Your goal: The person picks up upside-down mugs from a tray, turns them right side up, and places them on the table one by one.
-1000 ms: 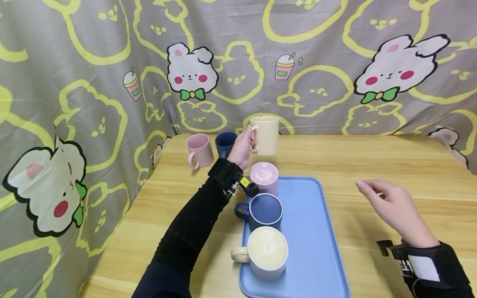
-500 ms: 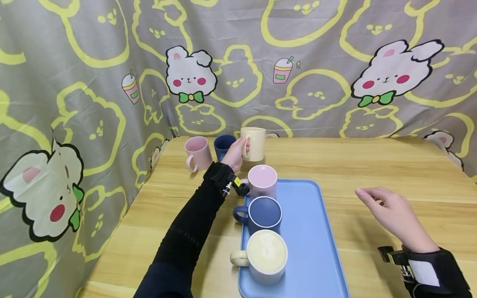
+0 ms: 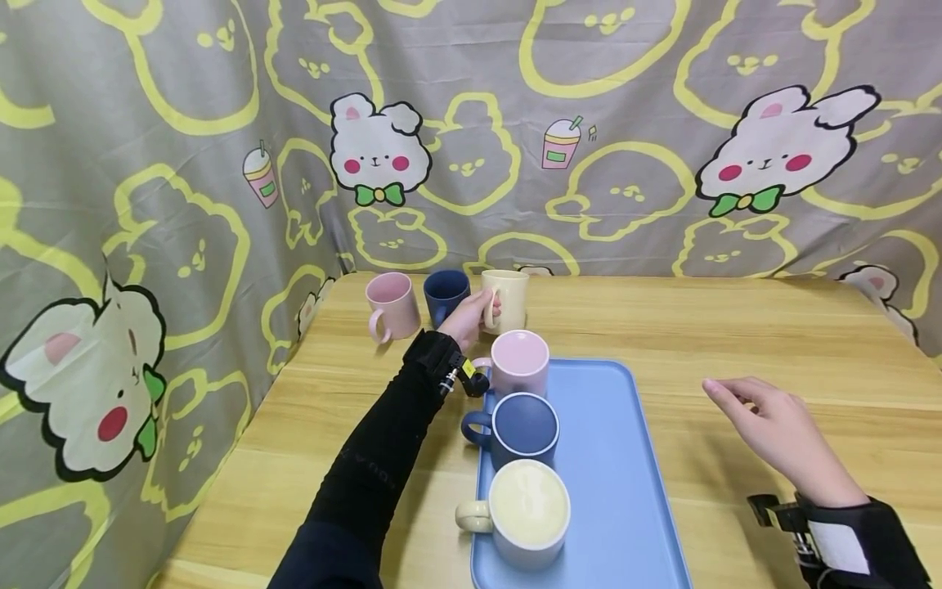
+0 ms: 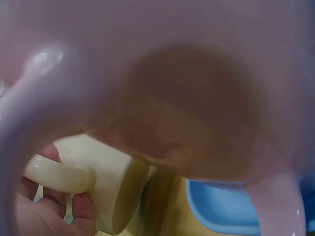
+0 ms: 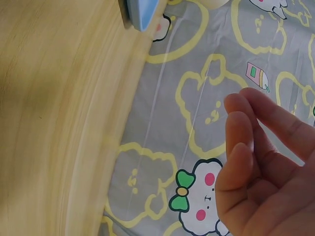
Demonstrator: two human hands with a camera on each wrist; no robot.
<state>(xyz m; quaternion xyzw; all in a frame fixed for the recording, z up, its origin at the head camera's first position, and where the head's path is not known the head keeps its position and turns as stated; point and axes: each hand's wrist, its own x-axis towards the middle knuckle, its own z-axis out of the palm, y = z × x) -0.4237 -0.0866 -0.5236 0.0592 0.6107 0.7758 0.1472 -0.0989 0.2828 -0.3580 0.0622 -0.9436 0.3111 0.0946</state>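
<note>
At the back of the table, my left hand (image 3: 465, 319) grips the handle of an upright cream mug (image 3: 512, 299). The left wrist view shows the fingers (image 4: 83, 214) hooked through its handle, while a blurred pink mug (image 4: 206, 24) fills most of that picture. To the left of the held mug stand a navy mug (image 3: 446, 288) and a pink mug (image 3: 396, 309). Nearer me, a pale pink mug (image 3: 519, 364), another navy mug (image 3: 524, 425) and another cream mug (image 3: 530, 511) line the tray's left side. My right hand (image 3: 786, 442) hovers right of the tray, fingers loosely bent, holding nothing.
The blue tray (image 3: 614, 474) lies lengthwise on the wooden table (image 3: 743, 327). A grey patterned curtain (image 3: 633, 98) hangs along the back and left edges. The tray mugs' handles point left, overhanging its rim.
My left hand has brought the cream mug down and slightly left, from above the table to beside the back navy mug. The right hand has stayed about where it was.
</note>
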